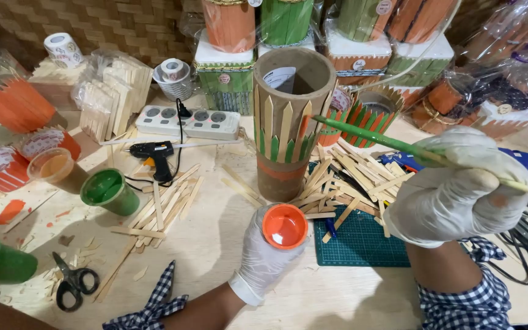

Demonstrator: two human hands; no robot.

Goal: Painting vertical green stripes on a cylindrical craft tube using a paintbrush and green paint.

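Right gloved hand (456, 183) at centre right is closed around a long thin green-smeared paintbrush (398, 145). It slants up-left, tip touching the tall upright cardboard tube with stick pickets (288, 122) at centre. Left gloved hand (264, 256) cups a small orange paint cup (285, 225) just below the tube.

Bright, even overhead light; soft short shadows fall on the pale wooden desk (215, 244). Glare marks the clear plastic wrapping (508, 55). Wide-angle distortion bends the edges; focus stays sharp.

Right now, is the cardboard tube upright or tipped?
Upright. The tube stands on the table, open end up, sticks glued vertically around it. The brush tip touches its side.
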